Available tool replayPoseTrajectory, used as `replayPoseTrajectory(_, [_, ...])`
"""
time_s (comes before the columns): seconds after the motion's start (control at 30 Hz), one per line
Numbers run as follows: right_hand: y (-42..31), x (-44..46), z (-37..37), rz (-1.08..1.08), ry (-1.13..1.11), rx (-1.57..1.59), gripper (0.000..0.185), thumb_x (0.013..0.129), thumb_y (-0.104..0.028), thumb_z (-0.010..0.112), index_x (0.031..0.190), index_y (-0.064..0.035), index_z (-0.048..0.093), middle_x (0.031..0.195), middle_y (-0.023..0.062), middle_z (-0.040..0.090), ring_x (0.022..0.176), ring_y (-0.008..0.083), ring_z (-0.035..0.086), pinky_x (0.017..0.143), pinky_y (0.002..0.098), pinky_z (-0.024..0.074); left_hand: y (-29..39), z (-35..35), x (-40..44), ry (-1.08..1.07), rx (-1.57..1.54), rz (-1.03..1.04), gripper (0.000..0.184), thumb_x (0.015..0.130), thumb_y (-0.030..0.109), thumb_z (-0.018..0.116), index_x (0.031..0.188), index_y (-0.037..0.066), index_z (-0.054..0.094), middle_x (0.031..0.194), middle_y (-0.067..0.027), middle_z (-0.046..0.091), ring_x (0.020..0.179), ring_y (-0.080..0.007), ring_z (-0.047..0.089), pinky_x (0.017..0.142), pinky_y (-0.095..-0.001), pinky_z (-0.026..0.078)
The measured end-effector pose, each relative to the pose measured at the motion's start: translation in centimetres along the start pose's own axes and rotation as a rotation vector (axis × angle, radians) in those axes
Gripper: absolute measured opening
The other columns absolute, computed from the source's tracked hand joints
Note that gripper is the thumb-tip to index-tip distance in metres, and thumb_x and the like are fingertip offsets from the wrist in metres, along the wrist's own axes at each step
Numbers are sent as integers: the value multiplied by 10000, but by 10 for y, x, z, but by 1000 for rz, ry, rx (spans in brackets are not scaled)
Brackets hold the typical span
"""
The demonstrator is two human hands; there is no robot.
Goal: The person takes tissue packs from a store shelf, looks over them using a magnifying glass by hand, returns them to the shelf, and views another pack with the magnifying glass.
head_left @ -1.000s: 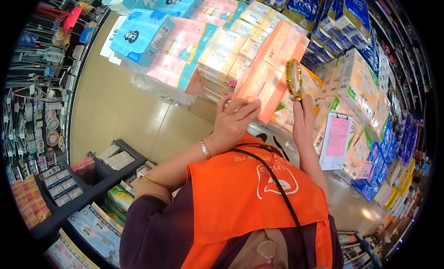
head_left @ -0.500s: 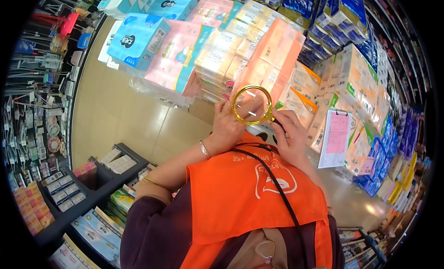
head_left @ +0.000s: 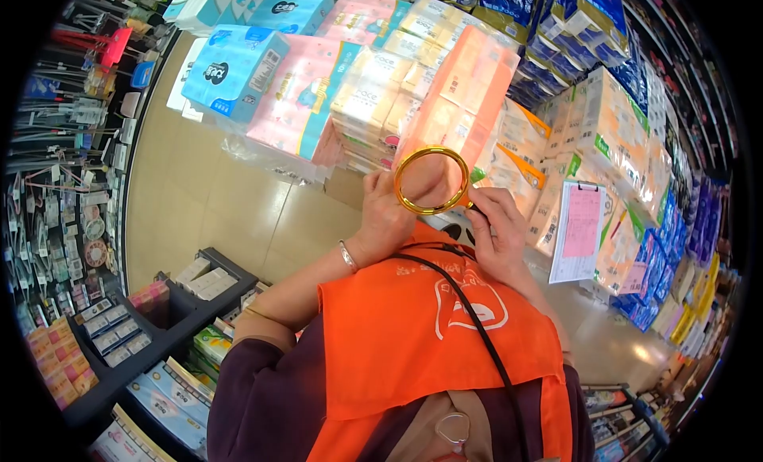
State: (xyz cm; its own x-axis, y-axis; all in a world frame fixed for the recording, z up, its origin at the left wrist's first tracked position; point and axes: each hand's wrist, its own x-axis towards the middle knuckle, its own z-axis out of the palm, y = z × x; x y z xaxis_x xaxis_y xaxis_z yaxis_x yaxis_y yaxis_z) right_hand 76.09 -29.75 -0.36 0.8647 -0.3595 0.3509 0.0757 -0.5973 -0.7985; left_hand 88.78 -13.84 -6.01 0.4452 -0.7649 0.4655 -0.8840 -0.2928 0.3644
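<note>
Gold-rimmed magnifying glass (head_left: 431, 181) sits at the centre of the frame, its short handle clamped in the grip of the right hand (head_left: 501, 228), thumb and fingers together on it. Left hand (head_left: 385, 216), with a silver bracelet (head_left: 347, 256) at the wrist, lies partly behind the lens, its fingertips blurred through the glass; whether its grip is apart or together cannot be told. Orange tissue pack (head_left: 469, 85) lies just above the lens, pink tissue pack (head_left: 296, 96) at upper left, clipboard (head_left: 579, 228) right of the right hand.
</note>
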Motion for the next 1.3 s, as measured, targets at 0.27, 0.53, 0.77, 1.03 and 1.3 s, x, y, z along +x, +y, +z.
replayPoseTrajectory(0.27, [-2,-2,-2,-60,41,4,342,783,90,651,1118,22,653,962,146,614,794,269,616,672,312,501,-2,2,-2,42,21,18,346,773,52,662,1081,186,744,1182,61,661,942,-175,614,821,-365,375])
replayPoseTrajectory(0.53, [-5,-1,-6,-104,65,-16,370,769,99,650,1131,24,653,950,145,615,777,262,620,649,309,501,0,1,6,-19,-235,-94,334,752,3,681,1050,143,736,1138,11,664,1014,-214,615,818,-378,445])
replayPoseTrajectory(0.77, [-6,-3,-9,-116,94,1,392,759,112,645,1139,19,655,960,143,623,761,251,624,632,304,504,-8,11,4,118,-110,82,262,701,50,626,950,109,682,1270,-88,618,861,-250,521,791,-396,373])
replayPoseTrajectory(1.03, [-4,-3,-10,-134,99,-19,397,774,96,646,1158,-4,656,975,137,632,762,255,630,629,308,511,-7,12,5,34,-307,-90,276,794,8,696,1055,98,689,1040,-55,645,864,-210,595,705,-335,473])
replayPoseTrajectory(1.3, [-3,-4,-10,-141,94,-16,396,785,86,644,1168,-13,652,980,132,633,765,257,633,623,307,511,-7,10,4,27,-283,-83,298,795,-3,714,1072,104,694,1018,-31,651,889,-202,606,704,-323,484])
